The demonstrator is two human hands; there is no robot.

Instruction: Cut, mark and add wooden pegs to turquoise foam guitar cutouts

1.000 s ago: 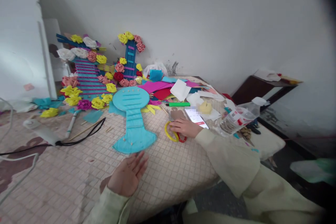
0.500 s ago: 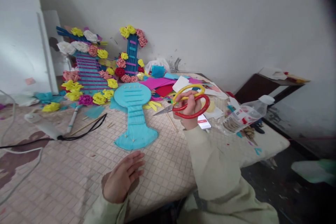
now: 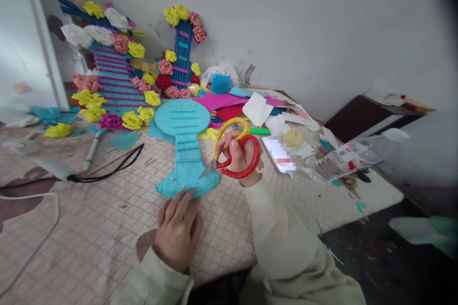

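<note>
My right hand is closed round a pair of scissors with one yellow and one red handle loop. Their blades look closed, and the tip points left over the lower part of a blue paper-covered shape. That shape lies flat, with a round top, a narrow ribbed neck and a flared base dotted with small pale knobs. My left hand rests palm down with fingers stretched out, its fingertips on the lower edge of the base.
Two flower-trimmed paper pieces lean at the back. Coloured paper sheets, a phone and a plastic bottle lie to the right. A glue gun with a cord and a marker are at left.
My left hand has moved forward onto the blue shape's lower edge. The scissors in my right hand have come left and down, over its base. The view has shifted slightly.
</note>
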